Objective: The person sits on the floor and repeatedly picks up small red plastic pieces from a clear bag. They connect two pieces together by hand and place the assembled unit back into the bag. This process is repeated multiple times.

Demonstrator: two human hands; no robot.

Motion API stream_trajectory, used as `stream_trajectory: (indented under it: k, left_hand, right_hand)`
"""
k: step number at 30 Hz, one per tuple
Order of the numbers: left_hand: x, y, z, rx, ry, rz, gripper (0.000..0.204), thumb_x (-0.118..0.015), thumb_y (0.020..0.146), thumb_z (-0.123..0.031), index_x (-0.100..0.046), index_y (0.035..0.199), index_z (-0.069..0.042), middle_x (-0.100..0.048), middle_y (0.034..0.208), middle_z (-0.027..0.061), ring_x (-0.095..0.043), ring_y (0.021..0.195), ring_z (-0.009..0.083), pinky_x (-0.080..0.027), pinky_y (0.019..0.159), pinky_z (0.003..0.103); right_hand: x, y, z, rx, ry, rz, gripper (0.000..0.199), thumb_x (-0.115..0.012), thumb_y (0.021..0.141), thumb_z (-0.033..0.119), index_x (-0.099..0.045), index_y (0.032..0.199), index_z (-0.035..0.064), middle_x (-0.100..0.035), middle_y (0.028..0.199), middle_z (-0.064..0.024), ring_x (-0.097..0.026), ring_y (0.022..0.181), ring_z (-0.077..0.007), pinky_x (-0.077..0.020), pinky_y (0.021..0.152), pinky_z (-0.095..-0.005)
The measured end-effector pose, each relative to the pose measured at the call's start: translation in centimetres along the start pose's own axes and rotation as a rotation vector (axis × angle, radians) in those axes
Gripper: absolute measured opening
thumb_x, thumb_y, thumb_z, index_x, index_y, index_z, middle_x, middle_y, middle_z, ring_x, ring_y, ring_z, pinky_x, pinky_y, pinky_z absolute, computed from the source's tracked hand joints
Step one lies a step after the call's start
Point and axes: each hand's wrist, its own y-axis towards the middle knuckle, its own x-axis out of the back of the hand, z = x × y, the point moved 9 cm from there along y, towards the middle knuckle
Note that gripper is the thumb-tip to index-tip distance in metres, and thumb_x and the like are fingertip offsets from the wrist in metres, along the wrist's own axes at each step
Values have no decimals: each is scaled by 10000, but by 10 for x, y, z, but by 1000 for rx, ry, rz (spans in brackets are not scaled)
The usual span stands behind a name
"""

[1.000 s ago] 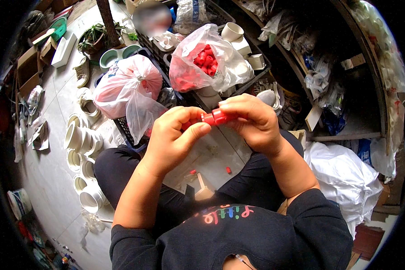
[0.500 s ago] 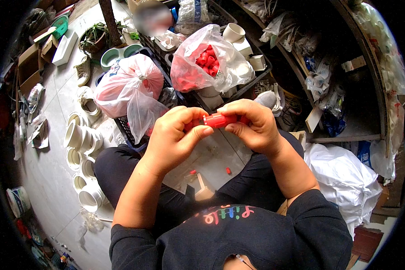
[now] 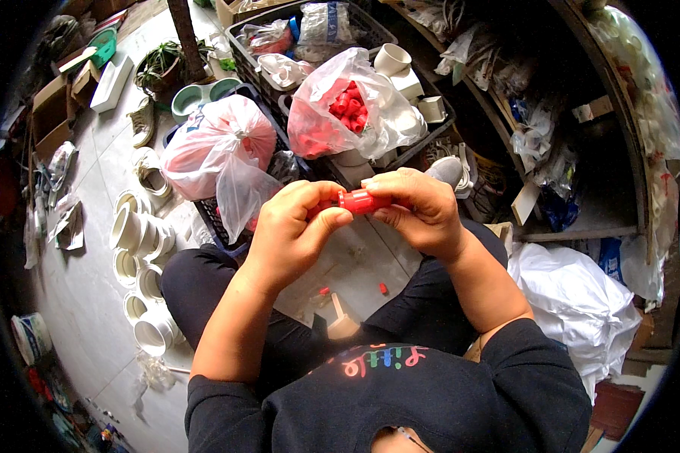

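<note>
Both my hands meet over my lap on a small red plastic fitting (image 3: 357, 201). My left hand (image 3: 295, 230) pinches its left end with thumb and fingers. My right hand (image 3: 419, 208) wraps the right end. Beyond my hands an untied clear bag of red fittings (image 3: 338, 113) rests on a dark crate (image 3: 423, 147). A knotted pink bag (image 3: 215, 147) sits to its left. Two small red bits (image 3: 383, 288) lie on the floor between my legs.
White pipe fittings (image 3: 140, 234) stand in a row on the floor at my left. A crumpled white bag (image 3: 582, 302) lies at my right. Cluttered shelves (image 3: 574, 121) fill the right side. A potted plant (image 3: 162, 68) and cardboard boxes (image 3: 53, 106) stand at the far left.
My hands have shifted only slightly on the red fitting; it stays held in front of me.
</note>
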Motion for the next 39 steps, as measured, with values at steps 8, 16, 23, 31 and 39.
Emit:
stream_trajectory:
  k: [8,16,23,31,39]
  left_hand:
    - [-7,-7,35,211,-392,-57,202,-641,779,-97,-591,935,20,-590,792,33,-531,717,89,-434,649,226]
    - [-18,-17,53,543,-604,-19,178,-588,847,-145,-599,960,-8,-598,780,-16,-483,659,12,-388,570,161]
    - [-23,-15,51,551,-623,35,191,-579,851,-183,-577,974,-37,-541,706,-40,-427,504,17,-339,447,162]
    - [-7,-3,28,185,-202,5,203,-633,768,-112,-593,931,3,-587,819,122,-578,738,195,-453,670,276]
    - [-5,-2,5,-7,-26,-46,246,-661,733,-55,-581,958,2,-528,758,73,-529,692,168,-425,635,258]
  right_hand:
    - [-5,9,9,101,-121,13,325,-697,657,-7,-603,965,35,-627,895,-112,-605,775,-257,-475,669,-319]
    - [-9,11,-1,69,-123,27,322,-681,665,-17,-605,971,46,-626,927,-117,-609,821,-266,-483,712,-333]
    - [-11,13,4,126,-144,48,325,-669,669,-31,-607,977,50,-624,928,-127,-610,847,-273,-488,741,-330]
    - [-6,8,-3,18,-52,63,313,-673,666,-30,-602,968,13,-622,900,-127,-610,803,-255,-486,710,-318]
    - [-3,2,-9,-107,-65,82,279,-680,702,34,-607,970,11,-622,866,-131,-611,762,-223,-479,675,-288]
